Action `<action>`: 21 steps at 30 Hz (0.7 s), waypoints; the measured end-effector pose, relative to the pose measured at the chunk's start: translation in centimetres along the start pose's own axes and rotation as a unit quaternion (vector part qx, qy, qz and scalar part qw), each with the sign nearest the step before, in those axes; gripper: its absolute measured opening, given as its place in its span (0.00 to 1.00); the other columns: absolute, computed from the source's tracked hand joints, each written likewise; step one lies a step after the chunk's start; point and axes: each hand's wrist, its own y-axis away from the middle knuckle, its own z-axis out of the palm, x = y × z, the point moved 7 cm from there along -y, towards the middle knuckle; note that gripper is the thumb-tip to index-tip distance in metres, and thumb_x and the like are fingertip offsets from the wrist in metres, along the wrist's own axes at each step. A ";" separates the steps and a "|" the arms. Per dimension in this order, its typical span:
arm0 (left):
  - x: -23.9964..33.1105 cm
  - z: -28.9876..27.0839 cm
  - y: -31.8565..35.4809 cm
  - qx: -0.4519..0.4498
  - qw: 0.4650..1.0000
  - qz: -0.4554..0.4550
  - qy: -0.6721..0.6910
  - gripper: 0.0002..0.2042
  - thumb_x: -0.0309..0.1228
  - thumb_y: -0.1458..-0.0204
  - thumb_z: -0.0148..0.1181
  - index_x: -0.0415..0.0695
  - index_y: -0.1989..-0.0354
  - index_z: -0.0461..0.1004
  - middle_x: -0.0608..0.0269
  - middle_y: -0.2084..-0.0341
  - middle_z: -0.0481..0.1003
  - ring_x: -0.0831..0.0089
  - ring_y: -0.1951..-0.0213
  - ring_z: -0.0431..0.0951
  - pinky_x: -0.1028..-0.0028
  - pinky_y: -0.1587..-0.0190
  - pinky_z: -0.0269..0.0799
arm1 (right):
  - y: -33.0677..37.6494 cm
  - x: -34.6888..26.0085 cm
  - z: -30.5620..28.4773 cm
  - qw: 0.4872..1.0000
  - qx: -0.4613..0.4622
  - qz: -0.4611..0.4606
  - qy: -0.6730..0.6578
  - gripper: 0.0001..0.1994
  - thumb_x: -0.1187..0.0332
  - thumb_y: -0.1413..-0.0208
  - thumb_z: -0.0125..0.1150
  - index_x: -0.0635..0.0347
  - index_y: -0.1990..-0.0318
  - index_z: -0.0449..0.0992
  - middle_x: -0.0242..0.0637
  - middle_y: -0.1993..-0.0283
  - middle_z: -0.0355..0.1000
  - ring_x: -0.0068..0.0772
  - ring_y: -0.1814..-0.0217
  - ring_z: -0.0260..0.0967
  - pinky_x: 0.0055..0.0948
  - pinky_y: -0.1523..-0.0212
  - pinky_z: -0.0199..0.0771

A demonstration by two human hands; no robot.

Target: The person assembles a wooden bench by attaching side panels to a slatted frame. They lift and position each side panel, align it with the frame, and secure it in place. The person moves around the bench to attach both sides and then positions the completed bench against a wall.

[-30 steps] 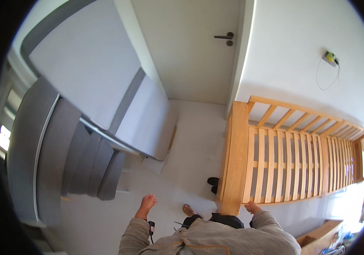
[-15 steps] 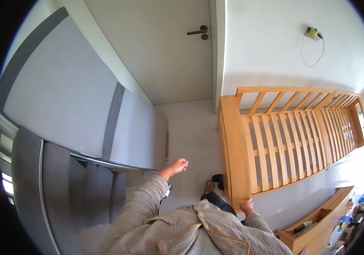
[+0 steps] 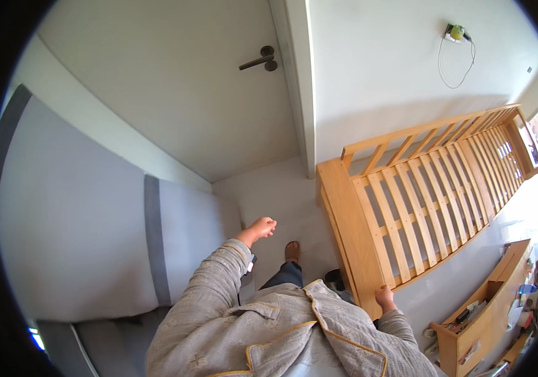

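Along the white wall [image 3: 382,69], to our right: one wooden frame [image 3: 423,207], low and slatted, its broad end board [image 3: 352,232] nearest us.
Frame, how far along: we judge it put together, with the slats laid across and one back rail [image 3: 413,134] up; the slats lie uncovered, and which pieces, if any, are left to fit we cannot tell.
Right grip [image 3: 384,298]: curled at the frame's near front corner, closed on its edge as far as we can judge (the fingertips are hidden).
Left grip [image 3: 259,230]: a loose fist above the floor [image 3: 275,195], apart from the frame, nothing showing in it.
Wood, counted: one frame, one wooden box [image 3: 494,317] with small things inside; the far slats crowd too tightly for us to count.
Grey padding, counted: two light panels [image 3: 197,220] on our left, one dark strip [image 3: 156,239] between them.
Door [image 3: 175,81] and socket side, counted: one door, one dark handle [image 3: 258,62], one yellow-green plug [image 3: 457,32], one looped cord [image 3: 454,87].
Underfoot: we see one foot [image 3: 292,252].
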 end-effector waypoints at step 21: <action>15.4 4.7 -27.0 -0.124 0.989 -0.086 -0.010 0.25 0.52 0.45 0.45 0.41 0.52 0.65 0.59 0.59 0.69 0.71 0.63 0.72 0.68 0.64 0.72 | -17.5 -20.0 -2.5 0.983 -0.119 0.009 -0.139 0.31 0.43 0.41 0.33 0.61 0.47 0.68 0.59 0.49 0.65 0.53 0.40 0.57 0.41 0.41 0.57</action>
